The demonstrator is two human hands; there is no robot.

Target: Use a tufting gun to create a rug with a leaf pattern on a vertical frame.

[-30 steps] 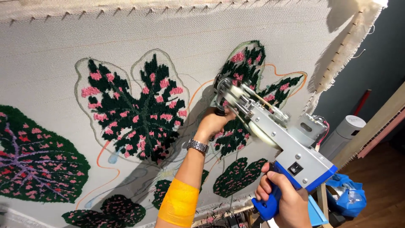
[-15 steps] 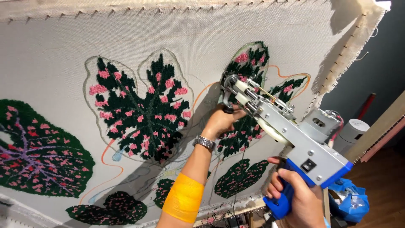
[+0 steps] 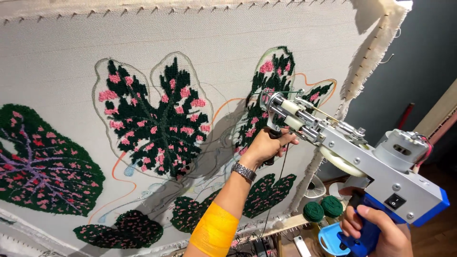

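2 hands (image 3: 266,145) gripping tufting gun (image 3: 352,162), shifted right (slightly)

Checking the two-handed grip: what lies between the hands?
In the head view, the tufting gun spans it: left hand on its front handle, right hand on the blue rear grip.

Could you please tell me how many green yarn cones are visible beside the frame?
2: dark green yarn cones side by side at the frame's lower right, the left one, the right one. Others may be hidden behind the tufting gun.

Cream cloth (image 3: 57,62) bears dark-green, pink-speckled leaves (image 3: 157,123); silver tufting gun (image 3: 362,162), blue handle.
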